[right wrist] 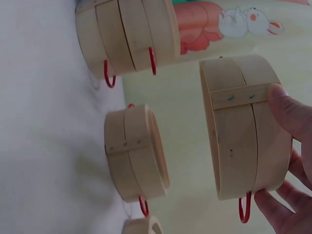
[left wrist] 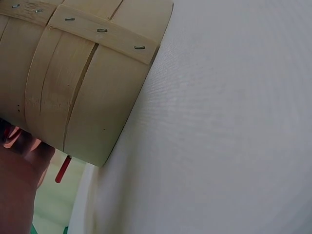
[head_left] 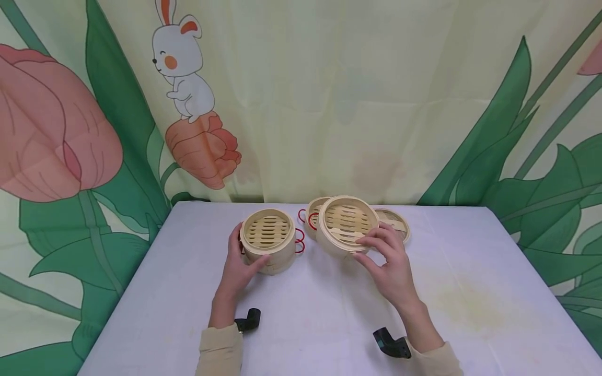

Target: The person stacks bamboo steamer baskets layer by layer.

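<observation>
The right hand clamps thumb and fingers on a tilted bamboo steamer basket, raised above the white table. The left hand curls round a red-handled steamer stack standing there. Behind sit a second basket and a round bamboo piece.

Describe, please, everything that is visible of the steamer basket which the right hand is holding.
The round basket looks like pale bamboo, with slats set inside its rim, a seam around its wall, metal-looking staples and red loop handles. The right hand grips it between thumb and fingers. Tilted, it is held above the table, apart from the neighbouring steamers.
</observation>
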{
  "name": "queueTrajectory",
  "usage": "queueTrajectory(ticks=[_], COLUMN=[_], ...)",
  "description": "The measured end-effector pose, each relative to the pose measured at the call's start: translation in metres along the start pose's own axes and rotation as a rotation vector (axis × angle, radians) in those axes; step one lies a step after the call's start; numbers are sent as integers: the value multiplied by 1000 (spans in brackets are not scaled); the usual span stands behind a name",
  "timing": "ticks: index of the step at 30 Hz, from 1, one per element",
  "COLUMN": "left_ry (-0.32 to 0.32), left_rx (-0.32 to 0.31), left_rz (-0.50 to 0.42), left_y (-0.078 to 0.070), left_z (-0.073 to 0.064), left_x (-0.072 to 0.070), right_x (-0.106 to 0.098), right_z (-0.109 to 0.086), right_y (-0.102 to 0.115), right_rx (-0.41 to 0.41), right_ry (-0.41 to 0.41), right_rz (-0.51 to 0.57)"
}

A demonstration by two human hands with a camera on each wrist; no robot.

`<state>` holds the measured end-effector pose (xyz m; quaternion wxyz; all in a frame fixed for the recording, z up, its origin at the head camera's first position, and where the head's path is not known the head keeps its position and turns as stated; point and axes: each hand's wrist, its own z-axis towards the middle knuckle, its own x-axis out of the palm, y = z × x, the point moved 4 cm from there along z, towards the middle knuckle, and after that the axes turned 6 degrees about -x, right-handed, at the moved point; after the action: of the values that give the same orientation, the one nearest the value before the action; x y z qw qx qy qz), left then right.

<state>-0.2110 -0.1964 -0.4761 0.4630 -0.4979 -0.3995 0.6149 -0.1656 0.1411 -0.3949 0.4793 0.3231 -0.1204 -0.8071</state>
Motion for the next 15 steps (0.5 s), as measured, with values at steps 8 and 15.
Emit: queueTrajectory(ticks=[8,15], left_ry=[20,-6], left_rx=[-56,-19], left_rz=[-8,1], left_y=[-39,-1], left_z=[-9,1], left_x=[1,0], right_x=[19,36], right_z=[13,25], right_y=[4,12], right_rx=[-20,-32], right_ry=[-3,8], right_rz=[26,31])
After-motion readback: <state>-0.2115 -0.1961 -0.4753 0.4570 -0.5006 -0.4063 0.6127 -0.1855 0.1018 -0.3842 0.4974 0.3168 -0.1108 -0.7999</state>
